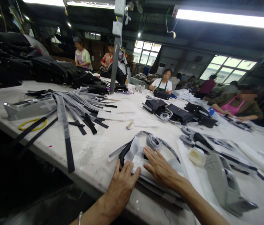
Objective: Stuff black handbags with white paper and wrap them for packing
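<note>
A black handbag (125, 152) lies flat at the table's near edge, partly covered with pale wrapping sheet (135, 147). My left hand (123, 179) rests on the bag's left side, fingers apart. Across the middle, my right hand (158, 164) lies with its fingers stretched out over the wrapping. Just beyond its fingertips sits a rolled strap (154, 142) in clear film. A wrapped handle (169, 147) arches around the far side of the bag. The undersides of both palms are hidden.
Plastic-wrapped black straps (67, 150) spread at left beside a grey tape dispenser (28, 109) and a yellow ring (32, 124). Another tape dispenser (227, 184) and a small tub (196, 156) stand at right. Black bags (180, 113) lie farther back, near a metal post (116, 56) and several co-workers.
</note>
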{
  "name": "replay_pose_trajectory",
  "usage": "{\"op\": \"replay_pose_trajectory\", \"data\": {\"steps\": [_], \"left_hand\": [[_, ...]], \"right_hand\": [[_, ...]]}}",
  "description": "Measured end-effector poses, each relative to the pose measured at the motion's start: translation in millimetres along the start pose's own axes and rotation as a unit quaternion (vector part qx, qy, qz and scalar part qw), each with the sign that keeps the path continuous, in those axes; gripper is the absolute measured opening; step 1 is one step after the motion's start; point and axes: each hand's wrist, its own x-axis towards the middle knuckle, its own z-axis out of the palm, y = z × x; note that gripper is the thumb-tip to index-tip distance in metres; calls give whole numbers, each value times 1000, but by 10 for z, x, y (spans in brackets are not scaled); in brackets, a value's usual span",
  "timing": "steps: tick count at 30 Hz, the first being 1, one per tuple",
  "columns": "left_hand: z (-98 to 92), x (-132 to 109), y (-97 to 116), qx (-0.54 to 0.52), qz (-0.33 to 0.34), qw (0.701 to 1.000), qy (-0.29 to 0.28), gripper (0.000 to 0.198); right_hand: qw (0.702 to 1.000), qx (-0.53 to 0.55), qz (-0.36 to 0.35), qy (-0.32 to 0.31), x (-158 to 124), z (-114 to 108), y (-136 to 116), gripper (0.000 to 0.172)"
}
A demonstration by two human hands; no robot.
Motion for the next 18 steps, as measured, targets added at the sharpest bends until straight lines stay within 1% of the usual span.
{"op": "replay_pose_trajectory", "data": {"steps": [1,3,5,8,11,13,15,17,18], "left_hand": [[1,5,3,0,-1,1000,-1,45],[16,12,6,4,-9,1000,-4,44],[40,11,4,3,-13,1000,-1,42],[40,3,-19,-16,-2,1000,19,36],[-64,67,-74,-35,18,999,31,28],[-182,196,-120,-41,39,998,8,18],[-284,396,-164,-47,56,997,-21,12],[-311,633,-200,-54,73,996,-21,13],[-287,748,-218,-55,87,995,-15,17]], "right_hand": [[1000,6,-9,-6,-25,-5,-42,64],[998,26,-33,-36,-55,2,-141,69],[997,36,-26,-62,-52,7,-221,71],[998,27,17,-49,-19,12,-255,71],[999,16,18,-27,-10,68,-223,67],[1000,12,7,-19,-21,135,-200,63],[1000,11,-3,-1,-35,201,-187,61],[1000,15,-16,21,-42,249,-182,57],[999,16,-20,30,-44,267,-178,56]]}}
